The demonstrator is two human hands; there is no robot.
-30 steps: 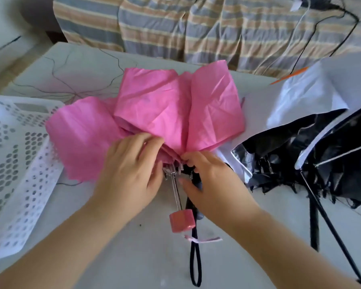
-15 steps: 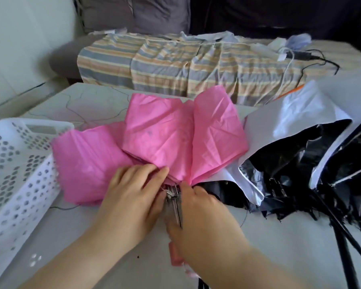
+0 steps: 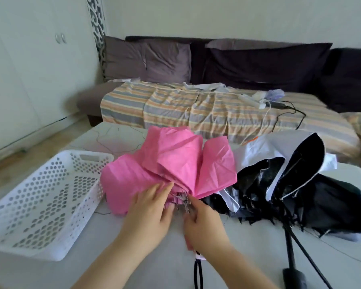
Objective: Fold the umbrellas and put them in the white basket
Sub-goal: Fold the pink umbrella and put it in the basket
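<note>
Head view, looking down: 2 bare arms reach out over a pale table [image 3: 248, 257]. Nearest, at the bottom edge, a black strap loop [image 3: 198, 274] hangs down from under the right wrist. To the right of it lies a black handle [image 3: 294, 278] on a thin black rod.

A bit farther, the left hand [image 3: 149, 213] lies on the pink umbrella [image 3: 175, 167], its fingers laid out mostly straight on the pink cloth. The right hand [image 3: 202, 221] is just beside it, fingers curled in at the bunch of metal rib ends [image 3: 183, 200] under the cloth. It seems to pinch them, but the fingertips are partly hidden. The pink umbrella is half folded, with its cloth standing up in big crumpled flaps. It sits on the table between the other 2 big things.

On the left is the white basket [image 3: 15, 232], full of little holes. Its right wall touches the pink cloth. The pink umbrella is outside it.

On the right is a black and white umbrella [image 3: 300, 184], loose and messy, touching the pink one.

Behind the table is a striped sheet [image 3: 196, 109] spread on a dark sofa [image 3: 352, 80]. Some cables [image 3: 288, 110] lie on the sheet. 2 big cushions [image 3: 154, 59] lean at the back. A white cupboard [image 3: 40, 59] stands far left.
</note>
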